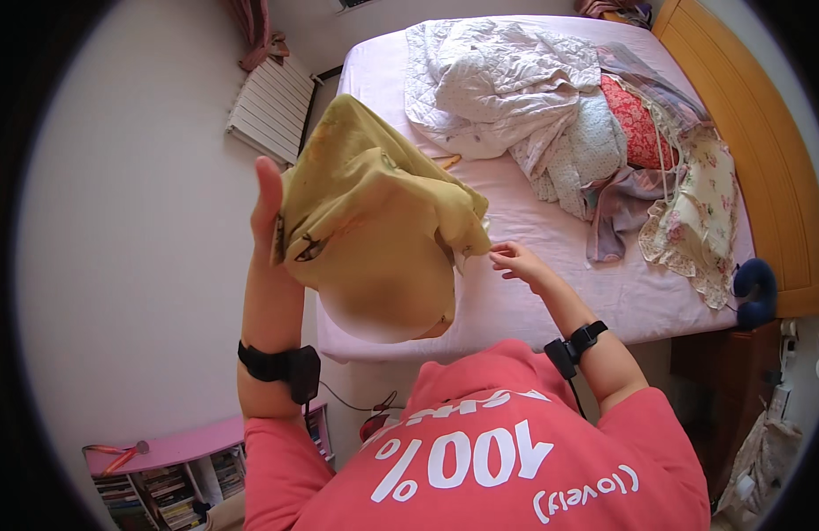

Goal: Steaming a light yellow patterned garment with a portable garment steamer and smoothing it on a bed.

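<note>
A mustard-yellow cloth with small dark printed figures hangs in loose folds in front of me, raised above the near left part of the bed. My left hand supports its left side; the thumb points up and the fingers are hidden behind the fabric. At the cloth's right corner, the fingertips of my right hand pinch the edge. Part of the cloth's lower middle looks blurred. Black straps with small devices circle both forearms.
The bed has a pink sheet and a wooden headboard. A rumpled white quilt, a red patterned pillow and a floral ruffled cloth lie on it. A navy neck pillow, a radiator and a bookshelf stand around.
</note>
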{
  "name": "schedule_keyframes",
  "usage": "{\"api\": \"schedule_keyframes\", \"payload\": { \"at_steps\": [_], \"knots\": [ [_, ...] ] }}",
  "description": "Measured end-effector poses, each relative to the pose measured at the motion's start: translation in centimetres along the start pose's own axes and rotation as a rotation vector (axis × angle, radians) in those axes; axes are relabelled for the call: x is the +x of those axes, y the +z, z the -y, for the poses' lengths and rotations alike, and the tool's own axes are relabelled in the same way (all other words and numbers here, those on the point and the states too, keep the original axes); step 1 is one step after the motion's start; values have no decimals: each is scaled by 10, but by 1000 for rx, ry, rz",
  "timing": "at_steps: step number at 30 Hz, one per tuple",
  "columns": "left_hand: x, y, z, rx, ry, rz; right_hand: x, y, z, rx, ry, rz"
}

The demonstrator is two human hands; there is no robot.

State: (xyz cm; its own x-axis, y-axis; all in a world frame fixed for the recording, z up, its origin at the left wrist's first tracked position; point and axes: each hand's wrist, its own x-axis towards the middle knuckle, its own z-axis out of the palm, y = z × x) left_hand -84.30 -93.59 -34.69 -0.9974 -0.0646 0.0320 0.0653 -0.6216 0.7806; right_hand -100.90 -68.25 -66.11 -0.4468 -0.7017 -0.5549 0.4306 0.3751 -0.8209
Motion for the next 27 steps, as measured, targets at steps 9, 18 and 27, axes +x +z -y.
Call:
{"api": "schedule_keyframes", "payload": {
  "at_steps": [9,18,27],
  "knots": [
    [-75,19,-30,-64,199,78,39,94,46,-91,-284,100],
    [-168,44,-4,95,375,-174,61,93,83,236,-220,733],
    [-207,7,13,21,427,-182,37,131,70,298,-166,432]
  ]
}}
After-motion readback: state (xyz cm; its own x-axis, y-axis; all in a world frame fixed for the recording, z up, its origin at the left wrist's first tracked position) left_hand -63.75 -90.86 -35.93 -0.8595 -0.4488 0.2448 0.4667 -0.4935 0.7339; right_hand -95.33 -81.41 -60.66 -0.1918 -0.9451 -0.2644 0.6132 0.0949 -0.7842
